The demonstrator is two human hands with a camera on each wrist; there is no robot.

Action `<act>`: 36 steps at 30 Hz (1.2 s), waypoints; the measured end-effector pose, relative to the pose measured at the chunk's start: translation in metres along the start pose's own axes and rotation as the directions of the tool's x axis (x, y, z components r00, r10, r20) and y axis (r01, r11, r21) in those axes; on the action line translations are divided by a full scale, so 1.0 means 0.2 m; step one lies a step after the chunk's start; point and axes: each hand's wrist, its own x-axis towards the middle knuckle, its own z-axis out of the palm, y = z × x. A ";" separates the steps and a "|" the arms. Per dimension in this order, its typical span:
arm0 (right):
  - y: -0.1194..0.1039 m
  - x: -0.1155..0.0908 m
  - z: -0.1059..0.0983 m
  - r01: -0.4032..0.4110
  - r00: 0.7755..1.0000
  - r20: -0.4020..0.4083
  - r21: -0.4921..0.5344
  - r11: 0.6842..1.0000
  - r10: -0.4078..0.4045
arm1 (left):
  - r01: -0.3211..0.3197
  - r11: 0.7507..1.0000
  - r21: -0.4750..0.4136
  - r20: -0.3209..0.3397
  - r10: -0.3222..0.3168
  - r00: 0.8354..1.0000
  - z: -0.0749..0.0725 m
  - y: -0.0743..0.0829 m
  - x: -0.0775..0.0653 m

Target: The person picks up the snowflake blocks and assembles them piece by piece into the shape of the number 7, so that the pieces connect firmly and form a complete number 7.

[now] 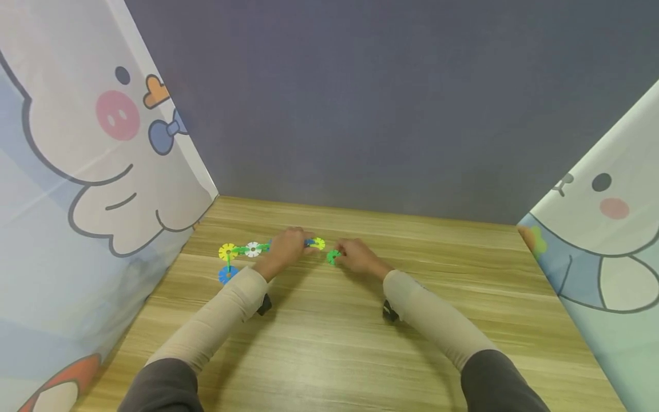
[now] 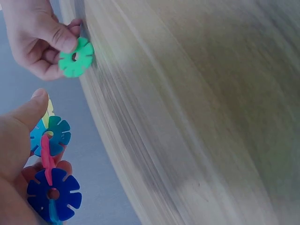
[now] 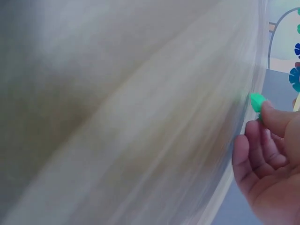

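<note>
My left hand [image 1: 288, 245] grips a chain of slotted plastic snowflake discs near its right end. In the left wrist view a blue disc [image 2: 59, 127], a pink disc [image 2: 47, 164] set edge-on and a dark blue disc [image 2: 68, 185] lie along the fingers. A yellow-green disc [image 1: 320, 244] ends the chain, just beyond the left thumb. Between thumb and fingers, my right hand [image 1: 357, 256] pinches a single green disc [image 2: 83, 61], apart from the chain by a small gap. In the right wrist view this disc appears nearly edge-on.
The chain runs left past a white disc [image 1: 248, 249] to a yellow disc [image 1: 223, 248], then turns toward me to a blue disc [image 1: 223, 276]. Under it is the wooden table [image 1: 319, 343]. A grey panel [image 1: 360, 114] stands behind, with cartoon-printed sheets on both sides.
</note>
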 end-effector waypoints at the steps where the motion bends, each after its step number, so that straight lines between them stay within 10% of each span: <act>1: 0.00 0.00 0.00 0.010 1.000 -0.010 -0.010 1.000 -0.011 | 0.002 1.000 -0.006 0.004 -0.002 1.000 0.00 0.00 0.00; 36: 0.00 0.00 -0.10 0.135 0.971 -0.195 -0.032 0.990 -0.138 | -0.078 0.988 -0.135 -0.065 0.069 0.995 -0.01 0.07 0.02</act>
